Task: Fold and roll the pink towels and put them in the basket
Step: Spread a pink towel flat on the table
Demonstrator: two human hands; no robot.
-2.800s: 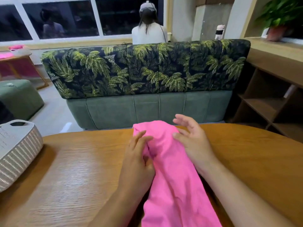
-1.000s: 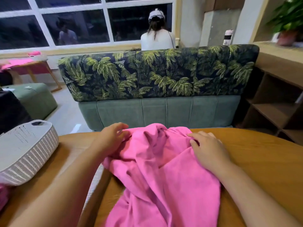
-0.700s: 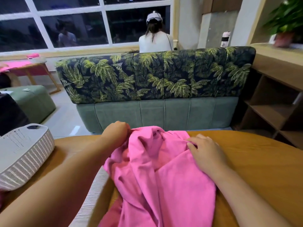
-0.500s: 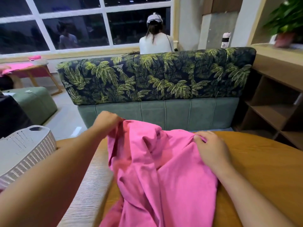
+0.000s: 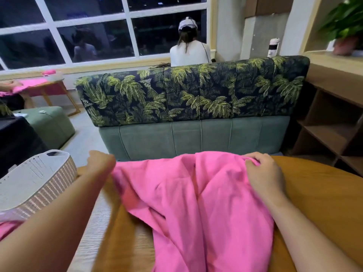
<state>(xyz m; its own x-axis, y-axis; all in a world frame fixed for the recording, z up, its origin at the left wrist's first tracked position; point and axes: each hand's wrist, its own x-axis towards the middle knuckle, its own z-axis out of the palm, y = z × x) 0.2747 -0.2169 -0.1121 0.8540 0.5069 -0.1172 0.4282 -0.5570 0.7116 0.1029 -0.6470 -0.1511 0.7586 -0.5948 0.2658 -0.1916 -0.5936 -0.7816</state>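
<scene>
- Behind the desk point(image 5: 324, 193) stands a green sofa point(image 5: 196, 91) with a dark back full of palm leaves.
- Past the sofa, a person in a white top point(image 5: 189, 54) sits facing a big dark window point(image 5: 78, 26).
- On the right is a wooden shelf point(image 5: 330, 124) with a potted plant point(image 5: 345, 26) on top.
- On the far left is a small table point(image 5: 45, 85) with pink things on it, and a green footstool point(image 5: 49, 124) is near it.
- The desk is round and made of brown wood.
- A pink towel point(image 5: 196, 193) lies spread over the middle of the desk, all wrinkly, and its near end runs out of the bottom of the picture.
- The left grip point(image 5: 101, 162), a bare hand, is curled into a fist on the towel's far left corner and holds it just above the desk. It looks blurry.
- The right grip point(image 5: 265, 173), also a bare hand, rests on the towel's far right corner, with its fingers curled over the edge, pinching a bunch of cloth.
- The towel is stretched between the two grips.
- A white basket point(image 5: 39, 173) sits at the left edge of the desk, apart from the towel.
- A bit of pink cloth point(image 5: 5, 228) shows just in front of the basket.
</scene>
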